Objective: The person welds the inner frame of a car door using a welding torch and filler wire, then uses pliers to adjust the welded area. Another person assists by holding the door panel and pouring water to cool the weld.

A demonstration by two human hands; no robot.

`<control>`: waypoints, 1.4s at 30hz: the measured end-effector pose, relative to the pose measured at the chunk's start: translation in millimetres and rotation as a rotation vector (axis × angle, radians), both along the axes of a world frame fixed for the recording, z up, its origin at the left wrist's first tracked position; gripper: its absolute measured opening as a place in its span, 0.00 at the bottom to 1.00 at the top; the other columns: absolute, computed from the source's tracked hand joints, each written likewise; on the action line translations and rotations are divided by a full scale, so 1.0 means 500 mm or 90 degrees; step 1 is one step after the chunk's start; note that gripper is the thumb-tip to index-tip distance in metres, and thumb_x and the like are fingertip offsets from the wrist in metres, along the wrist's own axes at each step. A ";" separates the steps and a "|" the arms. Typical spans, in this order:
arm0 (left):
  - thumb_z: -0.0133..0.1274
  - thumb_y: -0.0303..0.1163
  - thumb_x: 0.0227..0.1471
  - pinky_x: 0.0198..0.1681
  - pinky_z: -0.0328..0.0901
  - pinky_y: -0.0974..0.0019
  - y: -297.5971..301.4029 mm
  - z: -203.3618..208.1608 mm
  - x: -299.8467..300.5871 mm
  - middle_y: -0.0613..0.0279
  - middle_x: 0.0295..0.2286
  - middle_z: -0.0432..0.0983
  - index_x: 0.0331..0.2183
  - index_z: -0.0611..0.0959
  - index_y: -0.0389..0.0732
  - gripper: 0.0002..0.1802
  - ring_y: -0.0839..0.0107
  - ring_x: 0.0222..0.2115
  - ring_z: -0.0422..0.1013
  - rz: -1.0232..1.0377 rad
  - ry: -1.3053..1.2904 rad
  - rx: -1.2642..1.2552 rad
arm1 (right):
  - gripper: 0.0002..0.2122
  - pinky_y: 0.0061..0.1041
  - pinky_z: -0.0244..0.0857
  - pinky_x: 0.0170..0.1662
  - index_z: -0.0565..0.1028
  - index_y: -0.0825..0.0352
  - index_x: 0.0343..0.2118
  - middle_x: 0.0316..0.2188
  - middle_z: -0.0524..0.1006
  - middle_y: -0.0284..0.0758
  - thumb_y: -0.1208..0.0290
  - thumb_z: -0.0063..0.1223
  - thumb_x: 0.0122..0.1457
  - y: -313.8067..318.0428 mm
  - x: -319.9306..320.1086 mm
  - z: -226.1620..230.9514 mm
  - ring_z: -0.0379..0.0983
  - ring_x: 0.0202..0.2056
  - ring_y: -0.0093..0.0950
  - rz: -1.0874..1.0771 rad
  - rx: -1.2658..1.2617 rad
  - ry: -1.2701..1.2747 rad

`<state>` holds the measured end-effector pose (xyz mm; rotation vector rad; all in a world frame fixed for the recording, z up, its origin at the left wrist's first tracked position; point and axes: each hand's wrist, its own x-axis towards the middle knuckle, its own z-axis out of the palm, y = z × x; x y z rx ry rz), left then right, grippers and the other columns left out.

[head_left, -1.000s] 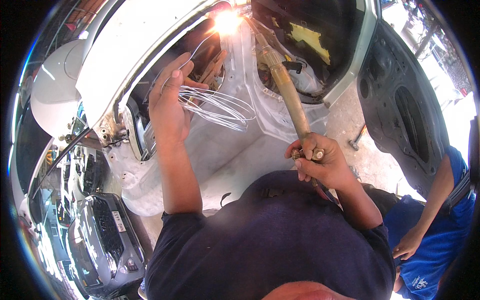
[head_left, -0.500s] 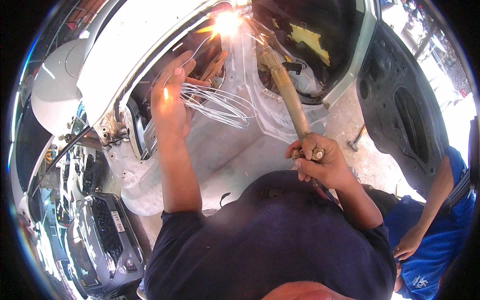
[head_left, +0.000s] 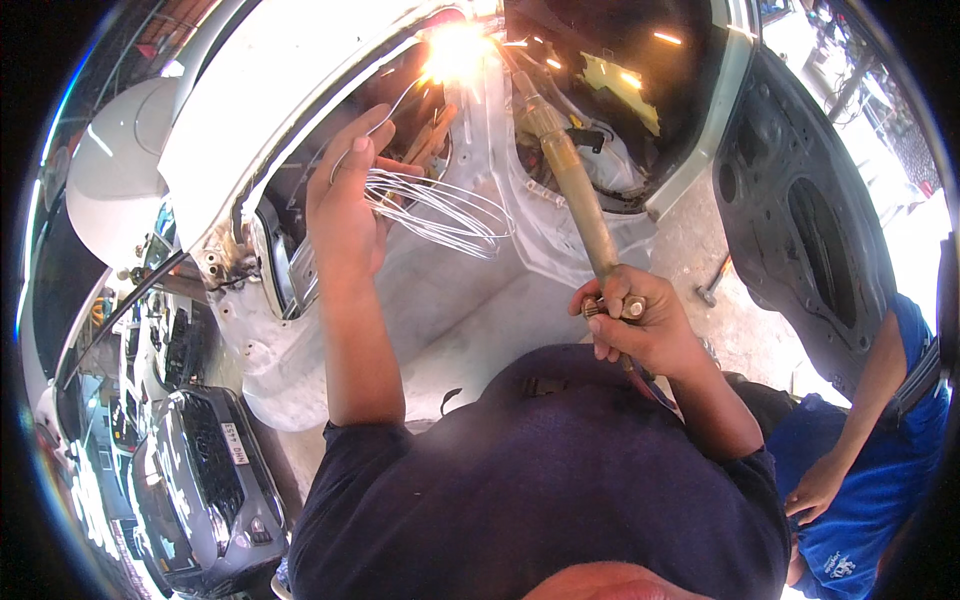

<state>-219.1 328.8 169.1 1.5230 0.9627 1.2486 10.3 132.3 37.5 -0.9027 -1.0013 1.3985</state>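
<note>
My left hand (head_left: 348, 200) is closed around a coil of thin silvery wire (head_left: 450, 215), whose loops hang out to the right. One end of the wire runs up from my fingers into a bright, sparking glow (head_left: 458, 52) at the top of the car body's pillar (head_left: 482, 150). My right hand (head_left: 640, 315) grips a brass gas torch (head_left: 575, 180) by its valve end, near the knobs. The torch slants up and left, its tip close to the glow. Glare hides the spot where wire and torch tip come together.
An open, bare car door (head_left: 825, 230) stands at the right. Beyond it, a co-worker in a blue shirt (head_left: 860, 470) has one arm lowered. A hammer (head_left: 712, 280) lies on the floor. A dark car (head_left: 205, 480) is parked at lower left. Sparks fly through the rear opening.
The glow has grown larger and more sparks fly off to the right. My left hand has shifted very slightly; the torch and my right hand stay almost in place.
</note>
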 end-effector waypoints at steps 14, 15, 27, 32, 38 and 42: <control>0.49 0.42 0.63 0.34 0.68 0.67 -0.008 0.004 0.010 0.52 0.52 0.79 0.60 0.77 0.36 0.29 0.69 0.35 0.77 0.010 -0.009 0.006 | 0.10 0.16 0.69 0.25 0.66 0.62 0.31 0.43 0.79 0.40 0.83 0.56 0.60 0.008 -0.005 -0.006 0.76 0.26 0.16 -0.004 0.010 0.011; 0.49 0.42 0.63 0.34 0.68 0.67 -0.009 0.004 0.013 0.52 0.52 0.79 0.60 0.77 0.36 0.29 0.69 0.35 0.77 0.012 -0.014 0.004 | 0.10 0.16 0.69 0.25 0.66 0.62 0.31 0.43 0.79 0.40 0.83 0.56 0.60 0.008 -0.004 -0.007 0.76 0.26 0.16 -0.005 0.011 0.012; 0.50 0.42 0.63 0.37 0.71 0.66 -0.016 0.006 0.010 0.50 0.53 0.78 0.60 0.76 0.35 0.30 0.68 0.35 0.78 0.019 0.004 0.002 | 0.10 0.15 0.70 0.25 0.66 0.62 0.30 0.43 0.79 0.41 0.82 0.56 0.61 0.007 -0.004 -0.009 0.76 0.25 0.16 -0.003 0.010 0.011; 0.50 0.43 0.64 0.37 0.71 0.66 -0.012 0.003 0.009 0.50 0.53 0.78 0.60 0.76 0.35 0.30 0.68 0.35 0.78 0.016 0.002 0.015 | 0.10 0.15 0.70 0.25 0.66 0.62 0.30 0.44 0.79 0.42 0.82 0.57 0.61 0.007 -0.003 -0.012 0.76 0.25 0.15 0.000 0.018 0.016; 0.50 0.42 0.63 0.36 0.70 0.67 -0.013 0.003 0.008 0.51 0.52 0.79 0.60 0.77 0.36 0.29 0.69 0.35 0.78 0.022 0.020 0.022 | 0.10 0.14 0.70 0.26 0.66 0.62 0.30 0.43 0.78 0.42 0.82 0.57 0.61 0.009 -0.001 -0.016 0.76 0.25 0.15 0.003 0.022 0.018; 0.47 0.36 0.68 0.36 0.72 0.64 -0.002 -0.001 -0.001 0.39 0.55 0.74 0.58 0.79 0.36 0.23 0.63 0.34 0.80 -0.010 -0.012 0.022 | 0.10 0.15 0.70 0.26 0.66 0.62 0.30 0.43 0.78 0.41 0.82 0.57 0.61 0.008 -0.002 -0.015 0.76 0.26 0.15 0.004 0.012 0.024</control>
